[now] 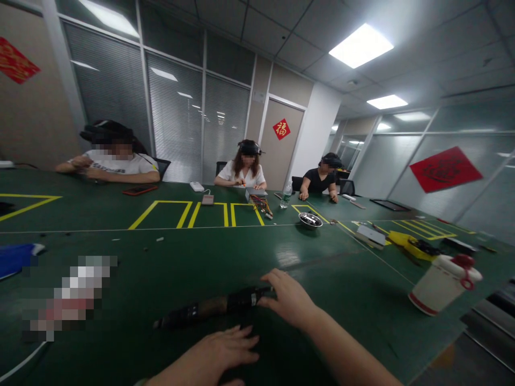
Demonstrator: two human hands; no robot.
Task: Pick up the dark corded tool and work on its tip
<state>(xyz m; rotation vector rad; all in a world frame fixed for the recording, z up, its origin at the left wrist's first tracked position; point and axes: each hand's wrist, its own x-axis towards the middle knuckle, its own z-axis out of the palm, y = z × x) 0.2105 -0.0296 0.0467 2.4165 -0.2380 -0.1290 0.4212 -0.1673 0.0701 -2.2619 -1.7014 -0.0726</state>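
Grip of the right hand (289,300): thumb and fingers set about the right end of the dark rod (211,307); whether they clasp it, I cannot tell. That forearm slants in from the right, wrist fairly straight, back of the hand up. The left hand (217,348) hovers or rests palm down, fingers spread, holding nothing, just nearside of the rod. Rod lies aslant on the desk (193,262), well in from its lower-right edge.
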